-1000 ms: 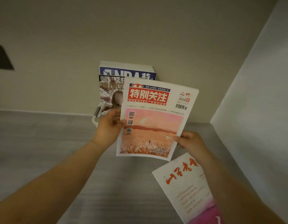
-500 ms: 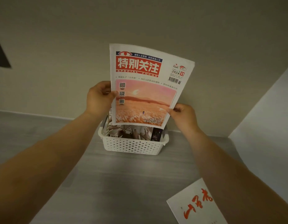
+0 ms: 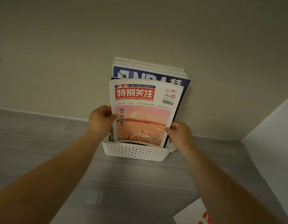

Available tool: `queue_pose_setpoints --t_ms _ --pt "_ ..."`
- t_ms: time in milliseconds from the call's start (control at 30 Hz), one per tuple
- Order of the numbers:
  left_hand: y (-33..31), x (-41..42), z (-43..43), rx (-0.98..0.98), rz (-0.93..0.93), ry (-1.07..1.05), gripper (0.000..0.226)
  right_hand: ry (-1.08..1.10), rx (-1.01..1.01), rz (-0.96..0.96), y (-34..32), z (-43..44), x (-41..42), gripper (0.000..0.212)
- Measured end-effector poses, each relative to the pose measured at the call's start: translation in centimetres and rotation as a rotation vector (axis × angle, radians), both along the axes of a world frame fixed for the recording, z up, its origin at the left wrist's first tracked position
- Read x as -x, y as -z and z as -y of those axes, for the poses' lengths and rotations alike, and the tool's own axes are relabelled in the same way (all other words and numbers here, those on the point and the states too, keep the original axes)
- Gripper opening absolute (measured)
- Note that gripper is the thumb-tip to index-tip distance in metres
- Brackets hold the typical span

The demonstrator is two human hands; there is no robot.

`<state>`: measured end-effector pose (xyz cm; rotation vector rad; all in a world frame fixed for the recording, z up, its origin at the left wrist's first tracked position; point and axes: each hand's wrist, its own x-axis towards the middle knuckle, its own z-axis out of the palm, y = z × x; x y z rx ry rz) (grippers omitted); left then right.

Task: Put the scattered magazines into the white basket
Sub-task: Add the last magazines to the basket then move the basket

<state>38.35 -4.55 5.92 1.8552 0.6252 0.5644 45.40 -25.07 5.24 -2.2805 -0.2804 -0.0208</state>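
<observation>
Against the wall at the back of the counter stands the white basket, its perforated front facing us. It holds several magazines upright: at the rear a pale stack whose covers we cannot read, then a blue one showing large white letters "NBA" and the word "ISSUE" on a side strip. At the front is the magazine we hold, its lower edge now inside the basket behind the front wall.

Our left hand pinches its left edge with the thumb on the cover; our right hand pinches the lower right corner the same way.

Half a second ago we held this magazine higher, its bottom edge above the basket rim; since then it has come down into the basket, and both hands have dropped with it.

Its cover carries a red banner with white Chinese characters, "SPECIAL FOCUS" beneath, "2024" and "11" at top right, a barcode, three QR codes, and an orange field under a pink sky.

Another magazine, white with red brush lettering, lies on the counter at the lower right, well apart from the basket.
</observation>
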Motion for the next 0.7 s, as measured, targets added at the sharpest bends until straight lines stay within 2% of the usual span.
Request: queue_pose_setpoints --t_ms 267,300,367,433,467,567,700 --pt "0.6 -1.1 0.2 -0.074 -0.011 -0.072 0.011 0.107 0.004 0.062 0.8 -0.1 -1.0 0.015" --pt "0.8 -1.2 0.0 -0.068 -0.007 -0.112 0.016 0.147 -0.023 0.083 0.7 -0.3 -1.1 0.018" --pt "1.0 -1.2 -0.4 -0.058 0.002 -0.162 0.039 0.203 -0.107 0.076 0.7 -0.5 -1.3 0.040" --pt "0.9 -1.2 -0.4 -0.024 0.017 -0.082 0.061 0.199 -0.168 0.010 0.6 -0.8 -1.5 0.062" --pt "0.8 -1.1 -0.3 0.001 0.031 -0.003 0.066 0.169 -0.177 -0.026 0.5 -0.9 -1.6 0.065" --pt "0.6 -1.4 0.1 0.024 0.112 0.204 0.054 0.038 -0.174 -0.074 0.7 -1.4 -1.9 0.053" --pt "0.9 -2.4 0.1 -0.094 0.056 0.158 0.041 0.049 -0.067 -0.021 0.8 -1.5 -2.1 0.044"
